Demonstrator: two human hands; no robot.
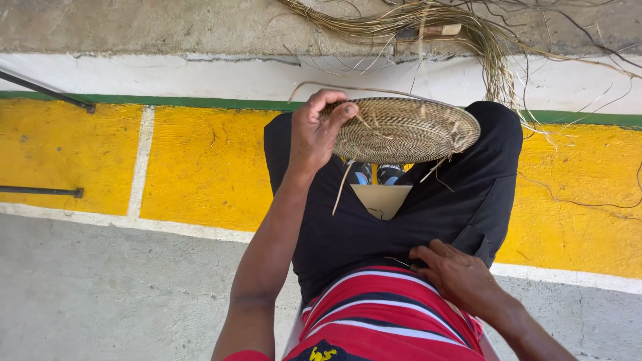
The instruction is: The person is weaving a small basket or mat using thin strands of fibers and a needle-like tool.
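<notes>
A round, flat woven basket piece [408, 129] of tan and dark coiled fibre rests on my knees, with loose straw ends sticking out of it. My left hand [315, 136] grips its left rim, thumb on top. My right hand [455, 274] lies low on my lap by the waist of my black trousers [348, 234], fingers curled against the cloth near a thin strand; whether it pinches anything I cannot tell.
A bundle of dry straw fibres [435, 30] lies on the concrete ahead, strands trailing right. Yellow painted floor [200, 167] with white and green lines runs beneath. Dark metal bars [47, 93] stand at the left. My shoes [374, 174] show under the basket.
</notes>
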